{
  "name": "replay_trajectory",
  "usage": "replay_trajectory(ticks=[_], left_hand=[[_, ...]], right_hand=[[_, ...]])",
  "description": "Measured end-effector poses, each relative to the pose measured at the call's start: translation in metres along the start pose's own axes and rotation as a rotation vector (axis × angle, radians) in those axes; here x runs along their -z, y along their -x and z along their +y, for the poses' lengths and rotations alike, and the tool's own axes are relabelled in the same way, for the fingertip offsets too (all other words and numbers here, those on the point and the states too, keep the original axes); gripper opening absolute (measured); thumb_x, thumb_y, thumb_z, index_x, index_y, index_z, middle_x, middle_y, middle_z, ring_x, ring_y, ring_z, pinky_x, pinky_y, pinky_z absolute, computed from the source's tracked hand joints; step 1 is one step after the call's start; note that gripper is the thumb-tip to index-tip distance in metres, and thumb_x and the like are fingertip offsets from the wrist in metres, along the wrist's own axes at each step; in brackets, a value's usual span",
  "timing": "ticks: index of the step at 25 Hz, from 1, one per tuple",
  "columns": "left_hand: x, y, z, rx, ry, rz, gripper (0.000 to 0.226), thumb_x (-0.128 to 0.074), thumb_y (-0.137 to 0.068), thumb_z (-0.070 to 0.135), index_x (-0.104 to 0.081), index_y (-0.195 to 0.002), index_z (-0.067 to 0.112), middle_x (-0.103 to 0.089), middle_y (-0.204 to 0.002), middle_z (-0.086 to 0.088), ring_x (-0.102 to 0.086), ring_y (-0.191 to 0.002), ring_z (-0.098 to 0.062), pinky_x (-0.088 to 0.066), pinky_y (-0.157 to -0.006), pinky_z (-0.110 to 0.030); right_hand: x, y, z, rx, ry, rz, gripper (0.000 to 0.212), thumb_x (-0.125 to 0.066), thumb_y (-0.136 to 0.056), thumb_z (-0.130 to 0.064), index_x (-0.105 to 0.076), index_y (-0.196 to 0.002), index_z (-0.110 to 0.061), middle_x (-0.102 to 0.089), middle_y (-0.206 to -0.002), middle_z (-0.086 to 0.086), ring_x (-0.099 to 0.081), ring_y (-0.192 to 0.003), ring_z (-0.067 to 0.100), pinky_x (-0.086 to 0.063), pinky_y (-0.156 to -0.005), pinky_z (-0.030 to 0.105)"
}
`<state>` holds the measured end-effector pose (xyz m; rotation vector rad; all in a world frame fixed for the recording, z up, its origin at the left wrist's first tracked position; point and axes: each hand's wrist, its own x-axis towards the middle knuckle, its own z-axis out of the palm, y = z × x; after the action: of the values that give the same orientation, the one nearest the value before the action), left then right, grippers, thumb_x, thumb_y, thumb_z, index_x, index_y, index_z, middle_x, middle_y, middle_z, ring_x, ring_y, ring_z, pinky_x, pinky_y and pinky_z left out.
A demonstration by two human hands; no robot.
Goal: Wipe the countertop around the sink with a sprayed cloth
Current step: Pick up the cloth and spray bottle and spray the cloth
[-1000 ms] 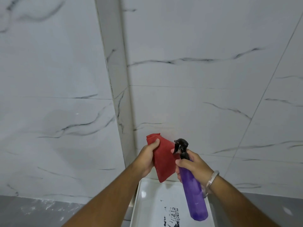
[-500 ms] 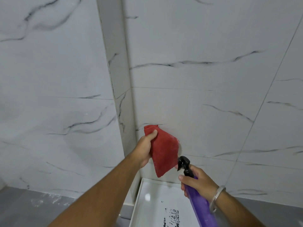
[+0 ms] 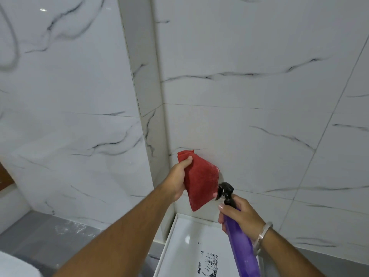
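Out past my left forearm lies the grey bench point(image 3: 50, 234), low and well apart from where I am working, with streaks on its surface. My left hand point(image 3: 176, 179) is closed on the cloth point(image 3: 200, 182), thumb pinching its top corner, the rest hanging as a red folded flap against the tiled wall point(image 3: 249, 136). Below both hands is the white sink point(image 3: 179, 246), a dark print on its floor.

Just right of the cloth, my right hand point(image 3: 239, 215) is wrapped round the neck of the purple bottle point(image 3: 242, 252), a finger up by the black nozzle point(image 3: 224, 189). The nozzle sits very near the cloth's lower edge; I cannot tell whether they touch.

The step, as I judge it, is wetting the cloth before any wiping. To do it well I should draw the nozzle back a little so the mist spreads over the flap instead of soaking one spot. I should aim at the broad face of the cloth, not its edge, so nothing blows past onto the wall. I should also keep the cloth held flat and over the sink so drips fall there. A few pulls should do; a dripping cloth would leave the bench smeared.
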<state>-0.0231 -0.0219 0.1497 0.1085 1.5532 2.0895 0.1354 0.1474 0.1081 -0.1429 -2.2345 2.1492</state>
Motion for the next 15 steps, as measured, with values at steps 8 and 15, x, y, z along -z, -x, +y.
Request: replay_trajectory(ticks=[8,15], left_hand=[[-0.010,0.010,-0.007,0.001,-0.010,0.057,0.038,-0.052,-0.101,0.045,-0.068,-0.118,0.014,-0.076,-0.109,-0.007,-0.073,-0.099,-0.023,-0.054,-0.085,-0.042],[-0.007,0.010,-0.008,-0.004,-0.015,0.126,0.035,-0.055,-0.101,0.042,-0.068,-0.121,0.016,-0.076,-0.109,-0.004,-0.071,-0.103,-0.023,-0.053,-0.088,-0.041]], right_hand=[[-0.002,-0.020,-0.030,0.069,0.089,-0.115,0.015,-0.067,-0.092,-0.024,-0.065,-0.094,-0.010,-0.070,-0.070,0.013,-0.064,-0.059,0.029,-0.058,-0.061,0.038],[0.002,-0.011,0.005,0.015,0.132,-0.134,0.013,-0.067,-0.092,-0.022,-0.065,-0.090,-0.010,-0.070,-0.069,0.013,-0.062,-0.056,0.027,-0.058,-0.060,0.039]])
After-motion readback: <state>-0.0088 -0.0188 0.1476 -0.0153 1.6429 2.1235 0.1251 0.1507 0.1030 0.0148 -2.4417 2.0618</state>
